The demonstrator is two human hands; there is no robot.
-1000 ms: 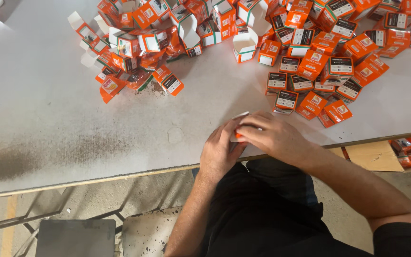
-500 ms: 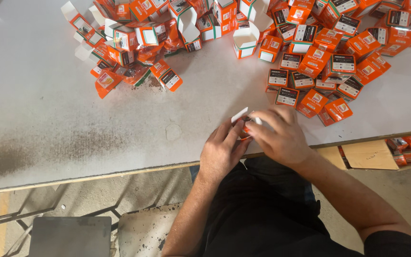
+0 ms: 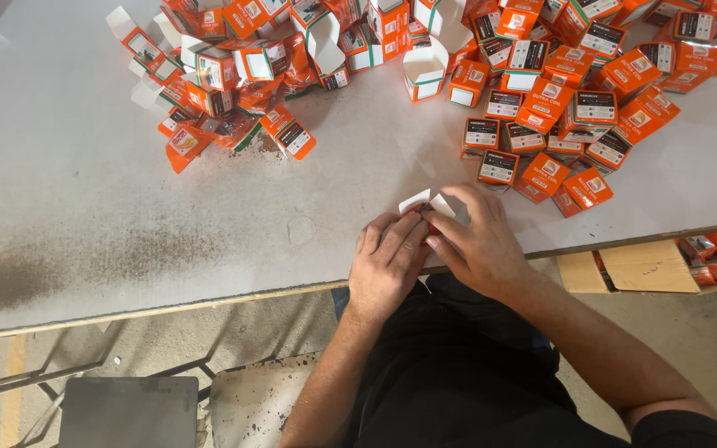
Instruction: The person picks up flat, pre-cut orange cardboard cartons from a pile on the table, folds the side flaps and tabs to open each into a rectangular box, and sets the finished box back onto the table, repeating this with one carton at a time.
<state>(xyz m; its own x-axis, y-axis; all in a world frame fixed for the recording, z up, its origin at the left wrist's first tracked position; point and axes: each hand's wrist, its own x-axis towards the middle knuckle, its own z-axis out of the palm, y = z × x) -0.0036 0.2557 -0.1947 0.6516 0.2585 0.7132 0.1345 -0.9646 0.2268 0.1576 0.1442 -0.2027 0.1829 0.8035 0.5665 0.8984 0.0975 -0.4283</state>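
Your fingertips (image 3: 435,241) pinch together around a small orange cardboard carton with white open flaps (image 3: 426,202), held just above the near edge of the worn grey-white table (image 3: 85,216); your left hand (image 3: 387,264) curls closed on its near side while your right hand (image 3: 479,241) wraps over it from the right, thumb and forefinger meeting at the flaps. Most of the carton is hidden under both hands, so you cannot tell whether anything is inside it. The grip sits right over the table's lip, and a slip could drop the carton into your lap or onto the floor. The thin flaps could crease or tear if squeezed unevenly. Beyond your right hand, a spread of closed orange-and-black cartons (image 3: 541,108) lies near enough that a wide wrist move could scatter them. Farther left, a loose heap of open orange cartons with white insides (image 3: 234,75) could get mixed with the closed ones. Below the edge, a brown cardboard box (image 3: 641,265) holds more cartons.
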